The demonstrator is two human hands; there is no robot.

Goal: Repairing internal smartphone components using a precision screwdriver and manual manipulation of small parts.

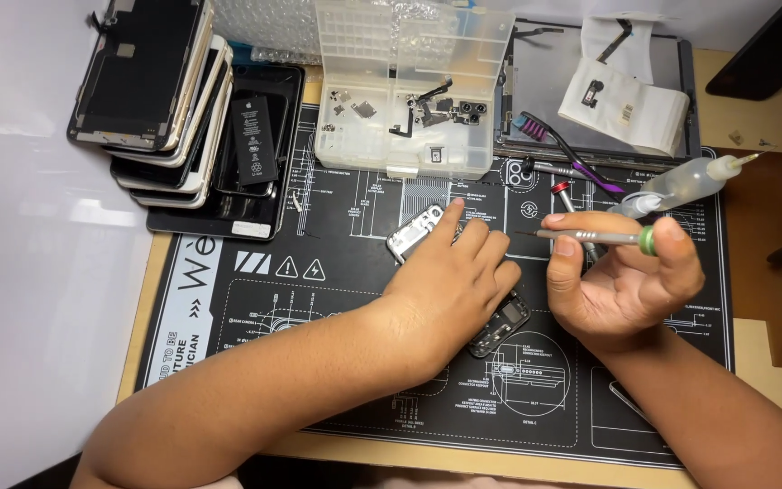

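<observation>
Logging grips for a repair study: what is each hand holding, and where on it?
Right hand pinches a screwdriver along its shaft and green-ringed end. Left hand presses on the phone frame.

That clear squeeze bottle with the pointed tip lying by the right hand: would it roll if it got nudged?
Probably. The squeeze bottle lies on its side on the flat mat and looks round, so a nudge could roll it. It looks like thin plastic, so likely light and squashy. Its thin nozzle may bend.

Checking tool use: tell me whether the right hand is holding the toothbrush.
No, the right hand holds a screwdriver; the toothbrush lies apart on the mat.
</observation>
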